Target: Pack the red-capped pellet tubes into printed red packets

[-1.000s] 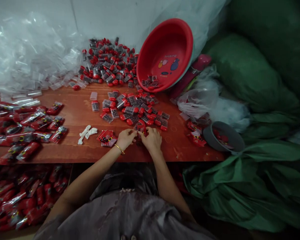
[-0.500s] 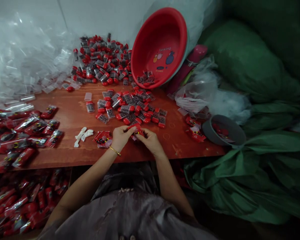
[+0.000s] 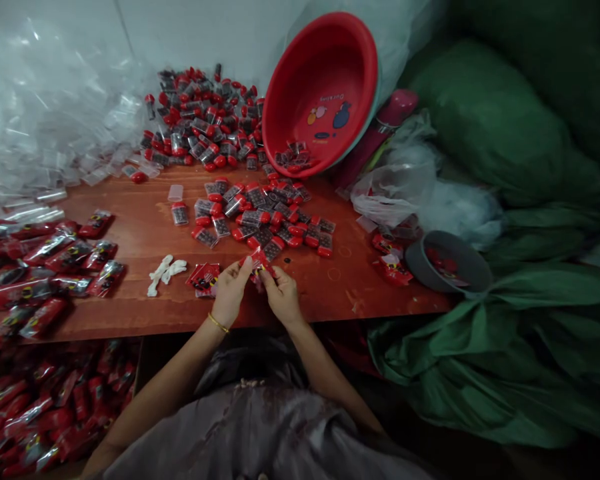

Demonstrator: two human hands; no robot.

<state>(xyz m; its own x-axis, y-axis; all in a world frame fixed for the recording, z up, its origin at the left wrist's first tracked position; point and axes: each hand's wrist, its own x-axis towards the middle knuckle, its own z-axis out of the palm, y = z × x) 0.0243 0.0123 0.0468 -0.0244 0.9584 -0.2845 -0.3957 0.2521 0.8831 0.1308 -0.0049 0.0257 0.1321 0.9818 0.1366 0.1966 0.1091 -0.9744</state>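
Between both hands, over the front of the table, is a small red printed plastic packet (image 3: 258, 259). My left hand (image 3: 230, 293), with a gold bracelet at the wrist, pinches its left side. The fingers of my right hand (image 3: 282, 293) close on its right side. Whether anything is inside the packet I cannot tell. Beside my left hand lies a stack of flat red packets (image 3: 203, 277). Just beyond the hands spreads a group of clear containers with red lids (image 3: 260, 217) and dark contents.
Filled red packets (image 3: 45, 257) pile up at the left, near white finger covers or scraps (image 3: 166, 271). Clear empty sleeves (image 3: 55, 127) heap behind. A red basin (image 3: 325, 80) leans at the back. A grey bowl (image 3: 443, 267) and green sacks (image 3: 525, 333) are at right.
Both hands have shifted left and slightly towards me with the red packet. A small dark spot now shows on the table where they were.
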